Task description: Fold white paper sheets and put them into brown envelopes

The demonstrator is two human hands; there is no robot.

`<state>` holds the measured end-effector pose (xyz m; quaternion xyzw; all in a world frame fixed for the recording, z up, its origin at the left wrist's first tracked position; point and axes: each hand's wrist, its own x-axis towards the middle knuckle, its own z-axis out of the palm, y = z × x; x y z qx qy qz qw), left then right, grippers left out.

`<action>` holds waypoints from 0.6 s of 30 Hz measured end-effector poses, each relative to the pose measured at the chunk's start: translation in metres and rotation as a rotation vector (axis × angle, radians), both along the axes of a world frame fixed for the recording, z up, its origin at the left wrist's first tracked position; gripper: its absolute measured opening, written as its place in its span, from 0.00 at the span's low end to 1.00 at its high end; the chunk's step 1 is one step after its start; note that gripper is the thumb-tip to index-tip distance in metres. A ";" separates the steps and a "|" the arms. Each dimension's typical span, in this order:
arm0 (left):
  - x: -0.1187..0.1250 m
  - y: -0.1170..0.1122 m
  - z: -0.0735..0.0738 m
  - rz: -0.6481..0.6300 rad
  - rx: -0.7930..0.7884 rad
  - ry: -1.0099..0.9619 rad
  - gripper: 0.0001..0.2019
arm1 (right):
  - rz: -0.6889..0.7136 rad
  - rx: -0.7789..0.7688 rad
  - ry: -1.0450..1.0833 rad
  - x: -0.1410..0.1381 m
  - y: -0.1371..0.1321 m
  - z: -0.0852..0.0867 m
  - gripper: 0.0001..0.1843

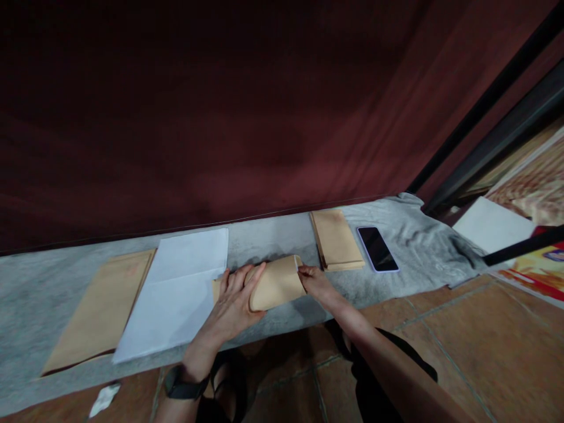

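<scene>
Tan paper envelope (pixel 279 283), bent over, not yet flat. Pressed under spread left grip (pixel 233 308), pinched in right grip (pixel 316 282).

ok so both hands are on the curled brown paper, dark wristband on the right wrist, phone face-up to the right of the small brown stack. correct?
Not quite: the head view shows the dark wristband on the left wrist, not the right. The rest holds: both hands on the curled brown paper, phone face-up to the right of the small brown stack.
</scene>
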<state>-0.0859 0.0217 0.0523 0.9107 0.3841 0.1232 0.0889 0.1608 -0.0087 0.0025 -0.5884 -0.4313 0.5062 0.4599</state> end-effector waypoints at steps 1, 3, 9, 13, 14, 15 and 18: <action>0.001 0.000 0.000 -0.003 -0.004 0.001 0.52 | 0.007 0.000 -0.002 0.000 0.000 -0.001 0.15; 0.001 0.000 0.000 -0.005 -0.011 0.004 0.52 | 0.013 0.000 -0.009 -0.001 0.000 -0.002 0.12; 0.001 0.001 -0.002 -0.012 -0.001 0.013 0.53 | -0.059 0.074 -0.060 0.001 0.001 -0.002 0.06; 0.002 0.001 0.000 -0.018 0.031 0.017 0.52 | -0.129 0.118 -0.077 0.001 0.001 -0.001 0.03; 0.003 0.000 0.001 -0.018 0.038 0.017 0.52 | -0.135 0.123 -0.076 0.001 0.001 -0.001 0.03; 0.003 0.000 0.002 -0.019 0.044 0.019 0.52 | -0.142 0.132 -0.075 0.000 0.000 -0.001 0.03; 0.004 0.001 0.003 -0.024 0.060 0.021 0.51 | -0.184 0.190 -0.065 -0.002 0.000 -0.001 0.06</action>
